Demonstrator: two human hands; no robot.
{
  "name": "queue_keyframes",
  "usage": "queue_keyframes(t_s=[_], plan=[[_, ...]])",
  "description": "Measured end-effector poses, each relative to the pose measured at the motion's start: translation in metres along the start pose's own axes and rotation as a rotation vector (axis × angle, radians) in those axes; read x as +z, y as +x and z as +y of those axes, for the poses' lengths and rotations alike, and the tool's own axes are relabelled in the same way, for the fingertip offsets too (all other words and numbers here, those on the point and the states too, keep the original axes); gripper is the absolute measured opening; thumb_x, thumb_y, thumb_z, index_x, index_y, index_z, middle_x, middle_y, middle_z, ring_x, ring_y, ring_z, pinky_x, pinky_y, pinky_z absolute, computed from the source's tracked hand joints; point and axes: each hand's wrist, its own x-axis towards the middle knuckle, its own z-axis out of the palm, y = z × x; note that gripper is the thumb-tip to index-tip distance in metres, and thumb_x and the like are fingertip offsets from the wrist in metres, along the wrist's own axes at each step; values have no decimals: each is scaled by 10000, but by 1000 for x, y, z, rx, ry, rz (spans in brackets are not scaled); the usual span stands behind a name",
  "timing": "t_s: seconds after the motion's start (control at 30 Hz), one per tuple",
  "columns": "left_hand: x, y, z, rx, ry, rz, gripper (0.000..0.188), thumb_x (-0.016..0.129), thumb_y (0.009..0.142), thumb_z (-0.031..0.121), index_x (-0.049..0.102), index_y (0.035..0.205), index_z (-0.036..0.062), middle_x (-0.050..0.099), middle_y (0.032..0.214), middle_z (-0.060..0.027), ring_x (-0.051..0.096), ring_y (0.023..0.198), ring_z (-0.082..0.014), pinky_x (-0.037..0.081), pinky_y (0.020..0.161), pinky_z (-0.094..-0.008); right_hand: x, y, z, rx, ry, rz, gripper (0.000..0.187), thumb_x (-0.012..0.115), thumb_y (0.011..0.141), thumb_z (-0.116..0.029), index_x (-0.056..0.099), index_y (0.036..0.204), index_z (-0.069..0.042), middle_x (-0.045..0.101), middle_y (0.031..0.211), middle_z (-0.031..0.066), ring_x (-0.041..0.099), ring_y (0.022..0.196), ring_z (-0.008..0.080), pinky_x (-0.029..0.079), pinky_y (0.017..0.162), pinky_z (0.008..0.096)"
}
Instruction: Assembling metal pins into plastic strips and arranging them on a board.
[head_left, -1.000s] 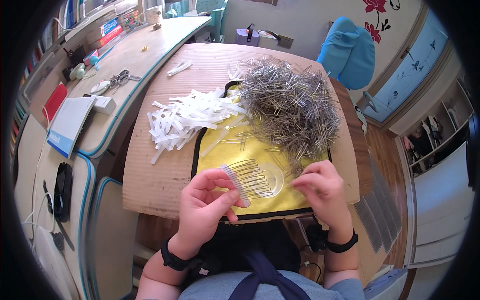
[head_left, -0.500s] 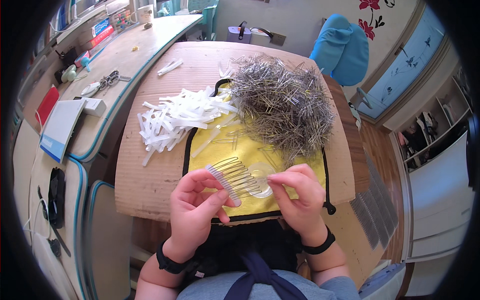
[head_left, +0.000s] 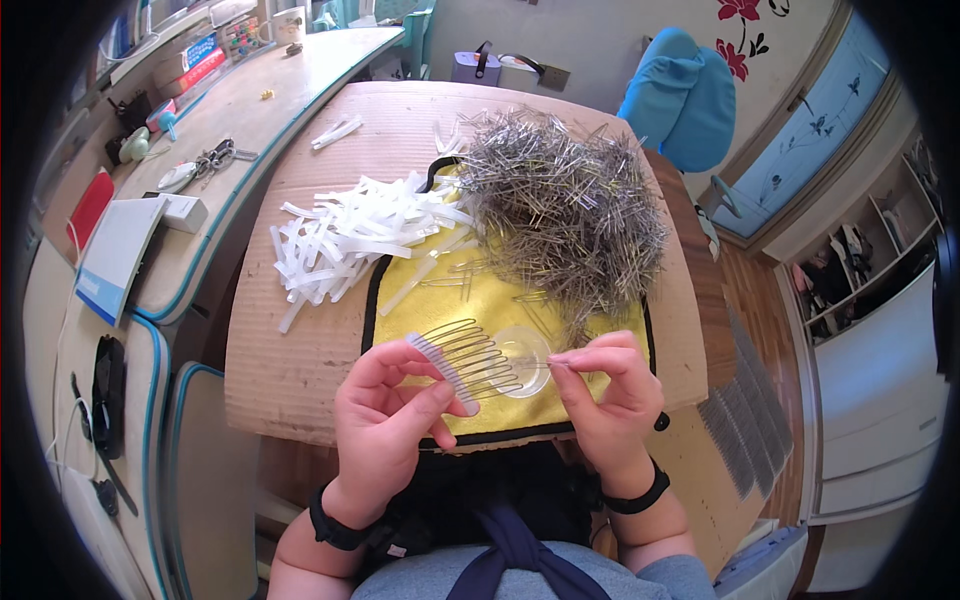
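both hands sit closer together than a second ago: the right hand (head_left: 607, 385) has come in from the yellow cloth's right edge toward the comb, and the comb itself has tipped so its teeth point more to the right.

head view, places given relative to the yellow cloth (head_left: 470, 300) with black trim:

- left hand (head_left: 385, 425), over the cloth's near-left corner. thumb and fingers pressed together on the white plastic spine of a wire comb (head_left: 462, 360); spine held at a slant, thin wire teeth fanning out to the right. judged: held by the spine so the teeth stay free and face the other hand.
- right hand, over the cloth's near-right part. thumb and forefinger pinched on something fine at their tips, likely a single wire prong (head_left: 556, 358), too thin to confirm. it meets the comb's tooth ends.
- clear round dish (head_left: 522, 360), on the cloth directly under the comb teeth, between the hands.
- heap of loose metal wire prongs (head_left: 565, 205), on the cloth's far-right part, spilling past its edge; within reach of the right hand.
- pile of white plastic strips (head_left: 345, 235), just left of the cloth on the cardboard sheet (head_left: 290, 330); on the left hand's side.
- blue chair (head_left: 675, 100), well beyond the cloth's far-right corner.
- scissors (head_left: 205, 160), on the desk far left of the cloth.
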Motion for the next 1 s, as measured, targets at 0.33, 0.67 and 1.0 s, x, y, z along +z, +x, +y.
queue_keyframes(t_s=[0.33, 0.67, 1.0], plan=[[4, -1, 1, 11, 36, -3, 224, 553, 781, -41, 488, 993, -4, 558, 884, -96, 616, 700, -176, 490, 441, -199, 0, -1, -13, -95, -15, -17, 208, 661, 640, 65, 616, 816, -36, 595, 716, 54, 514, 649, 182, 393, 595, 260], [2, 1, 0, 18, 31, -8, 213, 552, 785, -39, 488, 984, 2, 554, 888, -87, 616, 705, -180, 491, 446, -197, 7, 6, -8, -184, -216, -104, 242, 663, 594, 28, 635, 815, -66, 607, 718, 19, 498, 636, 178, 365, 624, 277], [2, -1, 0, 14, 37, -1, 220, 546, 785, -45, 484, 992, -3, 559, 891, -95, 618, 705, -178, 489, 441, -196, 3, -1, -8, -101, -140, -39, 224, 670, 610, 49, 627, 797, -67, 590, 712, 33, 503, 646, 173, 380, 602, 262]])
